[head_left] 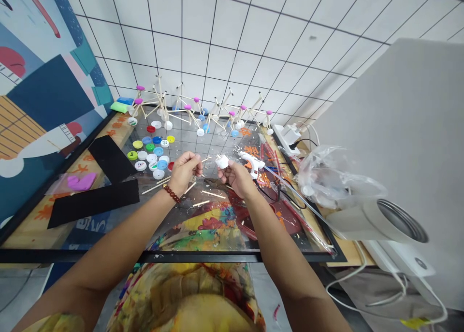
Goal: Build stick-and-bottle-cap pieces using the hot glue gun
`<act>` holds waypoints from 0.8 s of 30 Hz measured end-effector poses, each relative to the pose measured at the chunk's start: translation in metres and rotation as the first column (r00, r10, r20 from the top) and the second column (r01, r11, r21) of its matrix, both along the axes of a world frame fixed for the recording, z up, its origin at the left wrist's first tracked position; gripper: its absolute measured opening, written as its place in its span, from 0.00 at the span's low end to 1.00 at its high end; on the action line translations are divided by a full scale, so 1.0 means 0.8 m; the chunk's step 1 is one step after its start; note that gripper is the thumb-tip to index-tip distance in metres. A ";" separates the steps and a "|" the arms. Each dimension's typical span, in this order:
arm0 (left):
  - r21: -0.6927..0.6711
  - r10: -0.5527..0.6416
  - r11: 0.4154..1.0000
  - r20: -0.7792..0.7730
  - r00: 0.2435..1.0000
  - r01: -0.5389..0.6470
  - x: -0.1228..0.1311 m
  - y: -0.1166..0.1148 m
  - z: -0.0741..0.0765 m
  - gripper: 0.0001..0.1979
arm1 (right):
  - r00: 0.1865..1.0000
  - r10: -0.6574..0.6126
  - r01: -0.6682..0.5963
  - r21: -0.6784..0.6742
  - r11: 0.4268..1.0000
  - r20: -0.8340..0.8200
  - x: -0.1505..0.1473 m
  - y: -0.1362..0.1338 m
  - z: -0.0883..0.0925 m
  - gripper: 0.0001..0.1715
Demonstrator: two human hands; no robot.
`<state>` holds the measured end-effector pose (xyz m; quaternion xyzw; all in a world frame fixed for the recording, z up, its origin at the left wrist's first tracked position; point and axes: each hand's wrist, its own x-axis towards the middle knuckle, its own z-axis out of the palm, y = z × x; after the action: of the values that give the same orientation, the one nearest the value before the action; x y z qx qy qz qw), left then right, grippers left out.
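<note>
My right hand (238,178) pinches a white bottle cap (222,162) above the middle of the glass tabletop. Just left of it, my left hand (185,171) has its fingers curled together; whatever they hold, if anything, is too small to make out. A white glue gun (251,164) lies to the right of my right hand, its nozzle pointing left. Several thin wooden sticks (213,194) are scattered below and around both hands. Colored bottle caps (150,147) lie grouped to the left of my left hand.
Stick figures with pink tops (187,107) stand along the back by the tiled wall. Black strips (94,202) and a purple clay lump (81,181) lie at left. On the right are a power strip (286,139), a plastic bag (337,175), a grey-white cylinder (366,221) and cables.
</note>
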<state>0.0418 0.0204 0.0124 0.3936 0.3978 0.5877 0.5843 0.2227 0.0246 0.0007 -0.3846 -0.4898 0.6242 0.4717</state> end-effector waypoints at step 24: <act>0.262 -0.165 0.935 -0.276 0.947 0.240 0.000 -0.003 -0.001 0.15 | 0.983 0.169 -0.150 -0.202 0.968 0.078 -0.006 -0.006 0.005 0.35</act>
<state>0.0414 0.0177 0.0120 0.5856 0.3339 0.5219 0.5227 0.2180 0.0199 0.0046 -0.4177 -0.4775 0.6861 0.3561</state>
